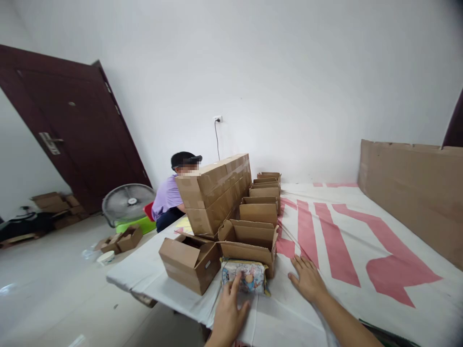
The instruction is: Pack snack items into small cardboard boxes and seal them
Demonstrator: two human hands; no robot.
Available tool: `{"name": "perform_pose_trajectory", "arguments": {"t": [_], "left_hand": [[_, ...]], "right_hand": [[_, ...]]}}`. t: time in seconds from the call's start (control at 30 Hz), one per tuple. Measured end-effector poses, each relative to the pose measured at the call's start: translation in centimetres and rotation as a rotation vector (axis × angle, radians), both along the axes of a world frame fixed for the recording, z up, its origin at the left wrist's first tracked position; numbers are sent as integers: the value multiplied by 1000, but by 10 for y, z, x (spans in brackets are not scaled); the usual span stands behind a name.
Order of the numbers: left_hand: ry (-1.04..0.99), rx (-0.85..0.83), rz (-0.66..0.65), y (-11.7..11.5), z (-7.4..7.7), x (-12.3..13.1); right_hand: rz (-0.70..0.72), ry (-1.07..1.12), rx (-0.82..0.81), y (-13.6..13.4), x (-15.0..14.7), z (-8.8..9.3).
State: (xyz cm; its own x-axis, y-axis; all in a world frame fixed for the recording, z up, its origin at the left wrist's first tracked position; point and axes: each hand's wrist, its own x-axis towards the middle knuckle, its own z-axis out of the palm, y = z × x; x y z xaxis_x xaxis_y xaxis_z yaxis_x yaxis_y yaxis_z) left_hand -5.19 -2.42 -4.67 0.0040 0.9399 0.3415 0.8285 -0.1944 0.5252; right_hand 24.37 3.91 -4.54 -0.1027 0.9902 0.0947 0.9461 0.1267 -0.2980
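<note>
A soft plastic packet (249,278) with a colourful cartoon print and yellow edges sits on the covered table, against the front of an open cardboard box (249,249). My left hand (229,311) is at its near left side, fingers apart, the index finger reaching onto or just in front of the print. My right hand (308,279) lies to the right of the packet with spread fingers on the white and red cloth (342,250), holding nothing. Left of the packet stands another cardboard box (190,264) with its top flaps partly raised.
Several open boxes (258,210) run in a row toward the wall, beside a stack of taped cartons (217,193). A person in a purple top (168,195) sits behind the stack. A fan (128,205) stands on the floor; a cardboard sheet (408,193) borders the right side.
</note>
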Motion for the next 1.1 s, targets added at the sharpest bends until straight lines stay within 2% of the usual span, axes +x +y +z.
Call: {"name": "perform_pose_trajectory", "arguments": {"t": [0.23, 0.47, 0.63, 0.73, 0.8, 0.9, 1.0, 1.1], "left_hand": [[128, -55, 78, 44, 12, 32], [177, -42, 113, 82, 19, 45], [142, -23, 85, 79, 17, 43], [122, 16, -9, 66, 23, 32], [165, 122, -94, 57, 35, 16], [294, 360, -160, 50, 71, -24], [351, 457, 10, 60, 116, -78], [448, 329, 174, 82, 147, -131]], "right_hand": [[4, 8, 33, 3, 2, -8], [-10, 8, 48, 6, 3, -13], [-7, 2, 49, 7, 3, -13], [-10, -3, 45, 6, 3, -13], [-17, -5, 48, 6, 3, -14], [-9, -17, 71, 7, 4, -16], [6, -31, 91, 8, 5, -18], [0, -33, 92, 9, 5, -20]]}}
